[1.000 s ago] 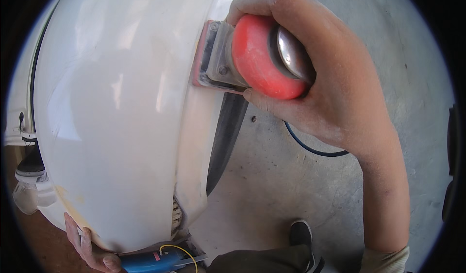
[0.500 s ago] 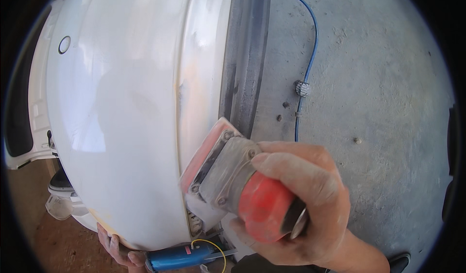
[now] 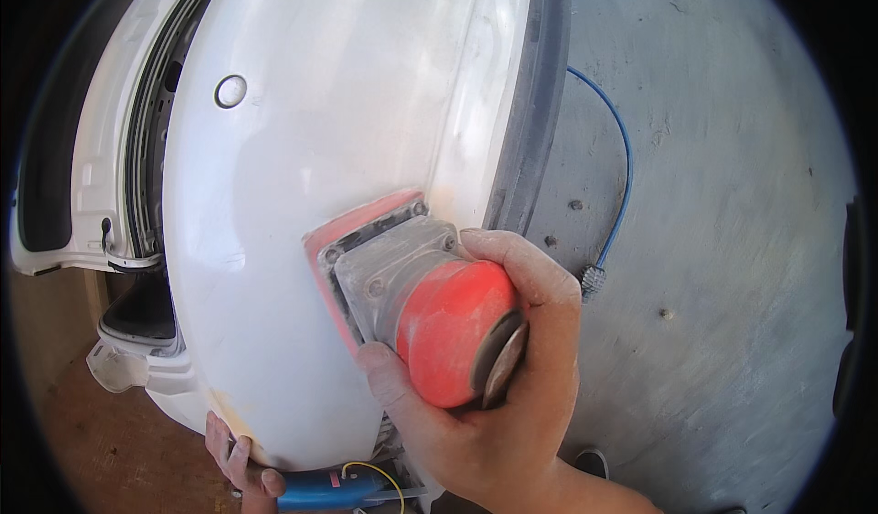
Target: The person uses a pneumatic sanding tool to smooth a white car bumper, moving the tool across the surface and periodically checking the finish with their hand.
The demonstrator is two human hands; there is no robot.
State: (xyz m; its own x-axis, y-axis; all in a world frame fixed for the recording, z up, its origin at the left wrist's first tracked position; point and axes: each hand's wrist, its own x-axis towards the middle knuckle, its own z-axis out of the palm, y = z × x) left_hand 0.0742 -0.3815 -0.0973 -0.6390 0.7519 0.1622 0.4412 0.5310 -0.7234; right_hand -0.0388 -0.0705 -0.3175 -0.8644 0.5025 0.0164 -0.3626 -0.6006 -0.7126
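My right hand is wrapped round a red and grey power sander, coated in pale dust. Its flat rectangular pad lies against a curved white car panel, close to the panel's right-hand ridge. At the panel's lower left corner, my left hand rests its fingers, slightly apart, beside a yellowish bare patch. Part of that hand is hidden below the panel edge. A round button-like fitting sits in the upper left of the panel.
A dark grey strip borders the panel's right side. Over the grey concrete floor runs a blue hose with a ribbed fitting. A blue cylinder with a yellow tube lies at the bottom; an open white car door or hatch stands left.
The sander in my right hand has moved left and up, from the ridge onto the broad white surface. The whole view has shifted; my left hand stays at the panel corner.
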